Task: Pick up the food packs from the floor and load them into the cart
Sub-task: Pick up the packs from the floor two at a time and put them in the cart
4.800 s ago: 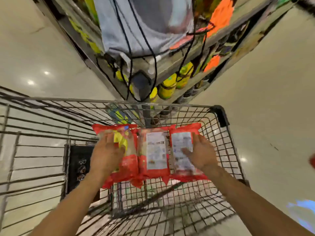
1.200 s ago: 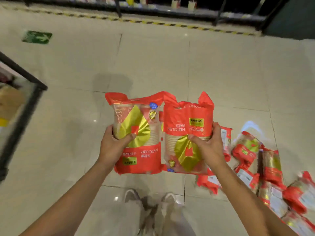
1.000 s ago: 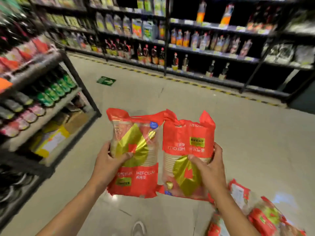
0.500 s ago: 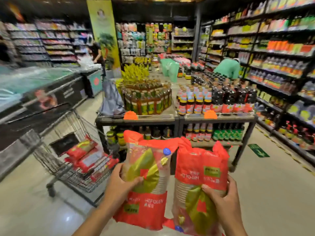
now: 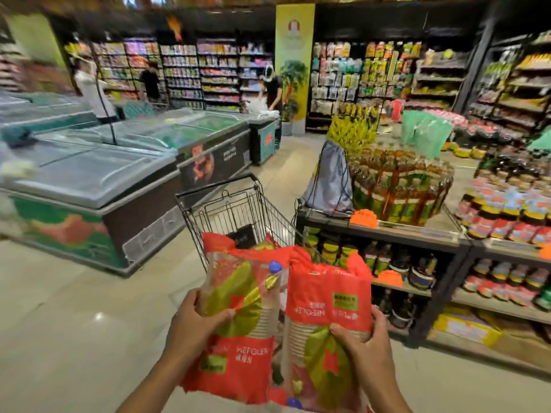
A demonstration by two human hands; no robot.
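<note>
I hold two red and gold food packs upright in front of me. My left hand [image 5: 193, 326] grips the left food pack [image 5: 238, 323] by its left edge. My right hand [image 5: 363, 347] grips the right food pack [image 5: 328, 338] by its right edge. Directly behind the packs stands the wire shopping cart [image 5: 238, 207]; the packs hide its near end and most of what lies inside. The packs on the floor are out of view.
A long chest freezer [image 5: 98, 186] runs along the left. A display shelf [image 5: 402, 234] with bottles and jars stands right of the cart, with a grey drawstring bag [image 5: 331, 180] on its corner. Several people stand far back. Bare tiled floor [image 5: 74, 323] lies to my left.
The view has swung left and come closer, so the cart now sits straight ahead behind the packs instead of off to the left. Both hands keep the same hold on the packs.
</note>
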